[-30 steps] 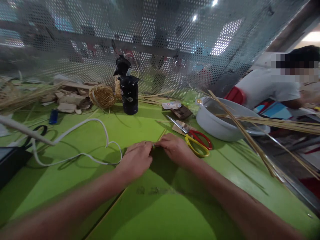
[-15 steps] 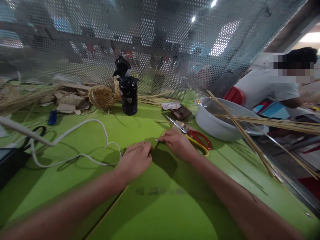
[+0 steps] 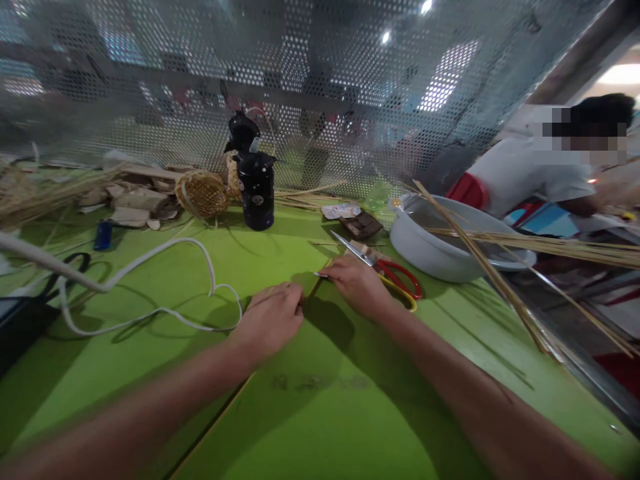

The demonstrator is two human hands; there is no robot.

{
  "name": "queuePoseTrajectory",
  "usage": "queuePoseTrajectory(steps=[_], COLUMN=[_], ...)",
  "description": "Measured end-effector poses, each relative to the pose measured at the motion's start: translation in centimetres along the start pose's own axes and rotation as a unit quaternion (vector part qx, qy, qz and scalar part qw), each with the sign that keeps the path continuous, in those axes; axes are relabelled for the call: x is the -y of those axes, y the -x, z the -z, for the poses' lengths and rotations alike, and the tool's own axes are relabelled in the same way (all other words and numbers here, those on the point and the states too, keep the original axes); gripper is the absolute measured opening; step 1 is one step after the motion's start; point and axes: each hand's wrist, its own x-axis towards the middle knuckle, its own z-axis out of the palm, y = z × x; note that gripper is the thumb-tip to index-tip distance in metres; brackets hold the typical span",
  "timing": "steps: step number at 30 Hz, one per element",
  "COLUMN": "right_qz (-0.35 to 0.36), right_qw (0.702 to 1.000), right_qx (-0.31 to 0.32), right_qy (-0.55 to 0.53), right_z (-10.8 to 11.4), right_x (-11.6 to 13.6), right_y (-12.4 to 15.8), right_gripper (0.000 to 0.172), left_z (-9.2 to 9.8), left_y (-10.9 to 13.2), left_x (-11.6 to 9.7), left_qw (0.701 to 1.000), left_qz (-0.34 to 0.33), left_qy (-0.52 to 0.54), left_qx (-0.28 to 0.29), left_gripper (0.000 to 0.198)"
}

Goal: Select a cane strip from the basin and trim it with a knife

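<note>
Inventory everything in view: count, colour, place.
thin strip: one, tan, under left hand
small item: one, pale, in right hand
scissors: one, red-yellow handles, beside right hand
basin: one, grey, right
long strips: several, tan, across basin
flat piece: one, brown, beside basin
bottle: one, black, back
woven piece: one, tan, beside bottle
scraps: several, brown, back left
small block: one, blue, left
cord: one, white, left
box: one, dark, left edge
table: one, green, below
screen: one, grey, behind
co-worker: one, white sleeve, right
left hand: one, centre
right hand: one, centre
</note>
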Motion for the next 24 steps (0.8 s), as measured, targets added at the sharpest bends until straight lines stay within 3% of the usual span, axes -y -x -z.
queuePoseTrajectory(steps=[4,10,16,24], right_qz=[0.045,0.004,0.038,0.010], right_qw=[0.998,1.000,0.998,1.000], right_qx=[0.037,0.018,0.035,0.015], right_qy=[-0.010,0.021,-0.027,0.005], right_z=[0.2,0.3,0.1,-0.5], right_x=[0.7,0.6,2.2,0.1], right_y=[0.1,0.4,0.9,0.3], right_gripper=[0.030,0.031,0.029,0.028], left_z=[0.2,0.2,0.4,0.8], left_y=[0.1,0.3,0.4,0.7], left_x=[-0.2,-0.3,-0.5,-0.6], left_qw=[1.000,1.000,1.000,1.000], left_qz=[-0.005,-0.017,-0.018,-0.015], left_qy=[-0.006,-0.018,-0.013,-0.013], left_qx=[-0.002,-0.002,-0.001,0.005], left_gripper=[0.021,0.022,0.024,0.018])
